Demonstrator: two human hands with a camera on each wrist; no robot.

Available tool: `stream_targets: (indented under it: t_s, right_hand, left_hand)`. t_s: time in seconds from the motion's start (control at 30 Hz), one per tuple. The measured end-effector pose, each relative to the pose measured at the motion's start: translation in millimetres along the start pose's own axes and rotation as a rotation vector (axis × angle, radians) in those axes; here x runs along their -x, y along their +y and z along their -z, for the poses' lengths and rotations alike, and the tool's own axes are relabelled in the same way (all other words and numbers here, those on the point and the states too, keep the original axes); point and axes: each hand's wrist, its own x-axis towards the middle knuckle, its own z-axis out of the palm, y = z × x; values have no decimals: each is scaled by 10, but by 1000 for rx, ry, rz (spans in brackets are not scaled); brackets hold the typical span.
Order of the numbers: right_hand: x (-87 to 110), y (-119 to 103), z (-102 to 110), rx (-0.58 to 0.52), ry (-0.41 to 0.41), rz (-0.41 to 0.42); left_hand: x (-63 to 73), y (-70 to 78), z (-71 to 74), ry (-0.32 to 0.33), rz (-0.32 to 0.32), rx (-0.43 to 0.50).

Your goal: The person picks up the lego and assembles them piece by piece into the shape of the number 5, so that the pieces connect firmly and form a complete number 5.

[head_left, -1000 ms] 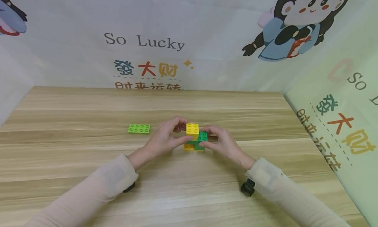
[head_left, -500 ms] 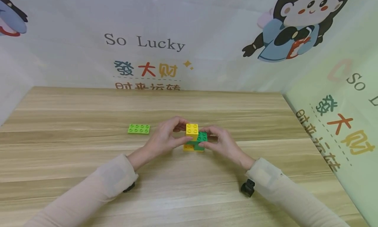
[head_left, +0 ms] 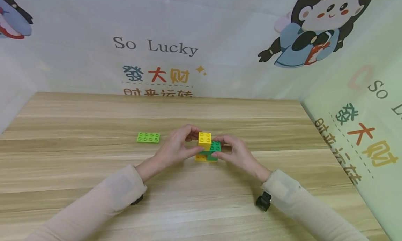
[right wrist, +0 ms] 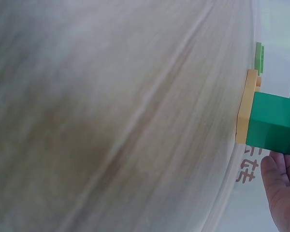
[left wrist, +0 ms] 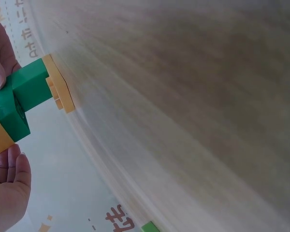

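A small tower of glossy, smooth-sided plastic building blocks stands upright on the desk (head_left: 176, 206), a little right of the middle. At its foot lies a thin yellow-orange studded plate (head_left: 201, 158); on the plate's right part sits a boxy dark green plastic block (right wrist: 270, 121). Across that rests an upper dark green plastic block (head_left: 215, 146), with round studs bare on its right end, and on its left end a cube-like yellow plastic block (head_left: 205, 138), topped by four round studs.

Both hands are grasping: the left hand (head_left: 175, 145) pinches the yellow block between thumb and fingers from the left, the right hand (head_left: 237, 152) the upper green block from the right.

Farther left, apart from the tower, a flat lime-green plastic brick (head_left: 148, 137) shows two rows of four studs. The desk has a pale wood grain running in long left-right streaks. Soft beige sleeves (head_left: 94, 199) end in thick cuffs, a black device (head_left: 263, 201) under the right one. Beyond the far edge hangs a faintly creased white sheet (head_left: 78, 17) with printed lettering and cartoon figures.
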Motion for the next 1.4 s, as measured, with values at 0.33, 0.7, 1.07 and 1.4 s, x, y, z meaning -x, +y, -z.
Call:
stream_targets:
  t_s: [0.33, 0.7, 1.07, 1.4]
  right_hand:
    - [17, -5, -11, 18, 1, 19]
    - [26, -11, 7, 43, 13, 0]
    - [-22, -116, 8, -21, 22, -23]
    - [-83, -204, -62, -79, 49, -14]
  left_hand:
    - [24, -20, 3, -2, 1, -3]
    - [115, -55, 136, 13, 42, 2]
    - [303, -272, 448, 28, 133, -41]
    - [462, -469, 763, 20, 243, -165]
